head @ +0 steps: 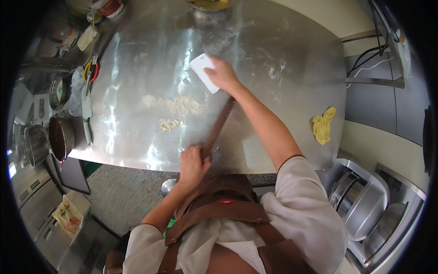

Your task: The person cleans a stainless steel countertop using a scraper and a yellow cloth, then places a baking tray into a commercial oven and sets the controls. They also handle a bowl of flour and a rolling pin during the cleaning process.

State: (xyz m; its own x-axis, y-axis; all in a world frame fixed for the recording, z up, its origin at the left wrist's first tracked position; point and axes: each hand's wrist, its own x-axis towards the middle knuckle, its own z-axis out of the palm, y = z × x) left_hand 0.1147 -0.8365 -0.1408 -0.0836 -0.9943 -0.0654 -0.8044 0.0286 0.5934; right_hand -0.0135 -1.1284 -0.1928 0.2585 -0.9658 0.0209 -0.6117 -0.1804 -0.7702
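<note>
My right hand point(221, 74) grips a white plastic dough scraper point(202, 70) over the middle of the steel worktable point(294, 99). To the lower left of the scraper, a pale floury smear point(181, 104) spreads across the steel. Small crumbs of dough point(169, 125) are gathered just below that smear. My left hand point(192, 164) is at the table's front edge, slightly blurred, with its fingers bent downward; what lies under them is hidden. A brown streak point(219, 126) runs between the two hands, and I cannot tell whether it is a reflection or a solid strip.
Along the left edge lie a knife point(87, 106), scissors with red and yellow handles point(91, 70) and a clear plastic bag point(76, 92). A pot with dark contents point(61, 138) stands there too. A metal bowl point(210, 13) is at the far side. A yellow crumpled cloth or glove point(322, 125) lies right.
</note>
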